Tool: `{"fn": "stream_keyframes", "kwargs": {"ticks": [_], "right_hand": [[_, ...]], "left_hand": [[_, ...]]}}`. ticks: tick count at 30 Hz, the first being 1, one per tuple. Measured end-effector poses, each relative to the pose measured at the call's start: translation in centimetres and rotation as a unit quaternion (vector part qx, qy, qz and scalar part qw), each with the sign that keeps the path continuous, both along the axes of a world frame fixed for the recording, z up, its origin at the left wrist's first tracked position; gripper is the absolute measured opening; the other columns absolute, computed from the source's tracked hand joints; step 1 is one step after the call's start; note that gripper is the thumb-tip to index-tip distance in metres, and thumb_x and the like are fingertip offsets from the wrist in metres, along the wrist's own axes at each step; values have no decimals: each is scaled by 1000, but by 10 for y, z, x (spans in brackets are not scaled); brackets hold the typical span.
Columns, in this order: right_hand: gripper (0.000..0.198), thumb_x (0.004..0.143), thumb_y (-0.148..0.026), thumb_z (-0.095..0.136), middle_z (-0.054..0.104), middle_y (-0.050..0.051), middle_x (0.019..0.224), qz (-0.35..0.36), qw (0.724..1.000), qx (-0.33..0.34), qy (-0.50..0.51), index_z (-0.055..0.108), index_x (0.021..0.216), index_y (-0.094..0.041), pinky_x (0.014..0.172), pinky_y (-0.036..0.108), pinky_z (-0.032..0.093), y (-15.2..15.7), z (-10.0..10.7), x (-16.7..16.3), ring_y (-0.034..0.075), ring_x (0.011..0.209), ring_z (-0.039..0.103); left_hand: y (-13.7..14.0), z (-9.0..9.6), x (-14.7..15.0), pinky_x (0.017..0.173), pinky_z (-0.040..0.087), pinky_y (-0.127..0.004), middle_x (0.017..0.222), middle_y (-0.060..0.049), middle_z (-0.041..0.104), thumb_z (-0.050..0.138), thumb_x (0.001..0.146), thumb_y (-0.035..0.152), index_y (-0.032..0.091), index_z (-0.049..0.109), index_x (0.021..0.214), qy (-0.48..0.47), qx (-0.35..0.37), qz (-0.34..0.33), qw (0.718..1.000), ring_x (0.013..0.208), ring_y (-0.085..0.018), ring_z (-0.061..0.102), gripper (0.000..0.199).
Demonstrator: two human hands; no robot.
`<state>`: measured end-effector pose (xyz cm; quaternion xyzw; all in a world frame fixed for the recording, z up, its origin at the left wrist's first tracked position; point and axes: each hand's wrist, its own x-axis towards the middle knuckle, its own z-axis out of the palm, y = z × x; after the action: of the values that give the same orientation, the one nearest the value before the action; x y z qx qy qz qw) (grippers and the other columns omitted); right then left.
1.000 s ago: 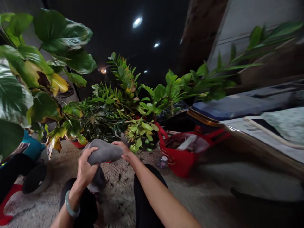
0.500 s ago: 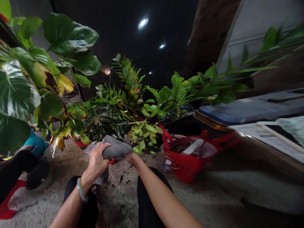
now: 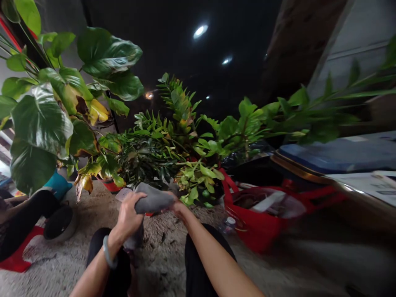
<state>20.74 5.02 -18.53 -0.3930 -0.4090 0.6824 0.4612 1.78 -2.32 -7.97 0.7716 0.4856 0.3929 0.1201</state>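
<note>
A grey cloth (image 3: 154,201) is held between both my hands in front of my knees. My left hand (image 3: 129,217) grips its left part, with a pale green bangle on that wrist. At the cloth's right end my right hand (image 3: 177,206) is closed on it. Part of the cloth hangs down below my left hand. Just beyond the cloth stand leafy potted plants (image 3: 161,144), their lowest leaves close to my right hand.
A large-leaved plant (image 3: 46,111) rises at the left. A red bag (image 3: 256,222) with things inside sits on the carpet to the right, a small bottle (image 3: 229,222) beside it. A low table edge (image 3: 309,173) runs right. Another person's dark-clothed leg (image 3: 27,214) and a dark bowl (image 3: 58,222) lie left.
The view has shifted, so everything sits further right and lower. My hands have drawn the cloth closer to the plant leaves, still gripping both ends.
</note>
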Motion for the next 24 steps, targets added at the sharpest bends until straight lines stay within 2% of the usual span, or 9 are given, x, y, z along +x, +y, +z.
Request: {"fn": "stream_keyframes", "kwargs": {"ticks": [4,6,8,12,15,17,20,22,24], "right_hand": [[33,59,-43,81,62,0,52,23,1000,7,-6,58,58,-19,40,23,36,2,4,4,10,40,50],[36,59,-47,82,63,-1,56,28,1000,10,-5,59,61,-19,42,23,39,3,7,4,9,42,52],[39,58,-49,83,64,-1,58,30,1000,9,-4,59,64,-19,44,24,42,3,9,2,10,44,53],[34,60,-44,81,63,-1,56,22,1000,-2,-15,58,66,-20,44,25,43,2,2,-3,11,42,51],[28,63,-38,78,58,-1,45,21,999,-3,-32,56,57,-21,41,24,36,1,-5,-1,11,39,47],[29,62,-37,77,54,-1,41,29,999,1,-36,55,52,-20,39,23,31,0,-5,3,10,37,46],[30,60,-40,79,61,0,50,41,999,8,-25,59,57,-19,40,23,35,-1,2,8,10,39,49],[32,59,-43,81,65,0,57,41,999,11,-15,60,63,-19,43,23,40,-3,7,9,10,43,53],[34,59,-45,83,65,-1,58,33,999,10,-7,60,65,-19,46,24,44,-4,11,8,11,45,54]], "left_hand": [[-16,50,-21,93,55,-39,108,-3,72,65,67,7,24,70,110,-65,99,89,989,104,-26,68,47],[5,83,-18,98,52,-40,111,-5,69,69,72,13,21,68,114,-93,179,153,967,107,-25,66,43],[34,95,-6,99,51,-40,113,-8,67,69,75,15,18,67,117,-112,222,171,953,108,-25,64,42],[59,46,19,98,51,-40,114,-9,68,61,65,0,18,68,114,-51,78,62,994,108,-25,65,52],[29,2,15,91,54,-39,108,-7,69,58,60,-3,21,71,110,20,-59,8,998,100,-25,68,57],[4,3,3,89,54,-38,104,-5,70,59,60,-2,22,71,109,0,-64,18,998,98,-24,68,56],[-10,51,-11,92,53,-36,108,-4,69,62,65,1,23,70,112,-64,64,69,993,103,-23,66,52],[4,89,-12,94,52,-38,110,-7,67,66,70,6,20,68,115,-93,177,143,969,105,-23,64,47],[27,106,-11,97,51,-39,112,-9,65,66,73,9,19,67,117,-96,232,191,949,106,-24,62,45]]}}
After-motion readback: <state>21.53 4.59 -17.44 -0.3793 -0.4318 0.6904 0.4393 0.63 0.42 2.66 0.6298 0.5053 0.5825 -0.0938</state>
